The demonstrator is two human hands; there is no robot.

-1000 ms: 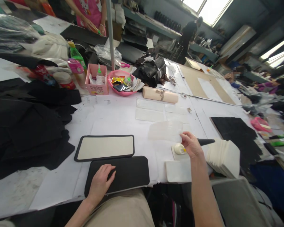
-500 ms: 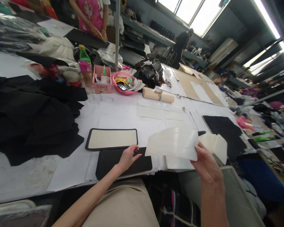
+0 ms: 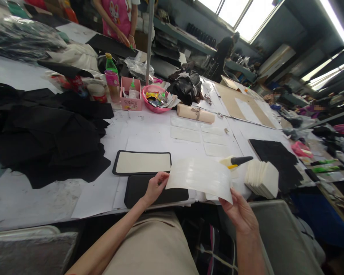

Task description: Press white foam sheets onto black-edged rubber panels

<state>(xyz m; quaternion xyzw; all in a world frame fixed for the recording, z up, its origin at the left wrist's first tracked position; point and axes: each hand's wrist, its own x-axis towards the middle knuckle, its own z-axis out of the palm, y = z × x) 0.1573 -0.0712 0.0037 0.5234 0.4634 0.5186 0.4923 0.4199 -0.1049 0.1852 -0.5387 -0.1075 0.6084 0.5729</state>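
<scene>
A thin, whitish translucent sheet [image 3: 200,175] is held up between my two hands, slightly bowed. My left hand [image 3: 156,187] pinches its left edge, and my right hand [image 3: 240,212] grips its lower right corner. Beneath my left hand lies a black panel [image 3: 172,195] with rounded corners at the table edge. Just behind that is a second black panel with a cream rectangle [image 3: 143,162] on it, leaving a dark border. To the right of the sheet stands a stack of cream pieces [image 3: 262,178], beside a dark-handled tool [image 3: 240,160] with a yellow part.
Black cut pieces [image 3: 51,133] are heaped at the left. Further back are a pink box [image 3: 131,100], a pink basin [image 3: 156,105], a bottle [image 3: 111,78] and a beige roll [image 3: 195,114]. A dark stack [image 3: 275,162] lies right. Across the table, a person in pink [image 3: 117,23] works.
My left hand has closed on the sheet's left edge, where before it was free. My right hand has come lower and a little left with the sheet, uncovering the dark-handled tool.
</scene>
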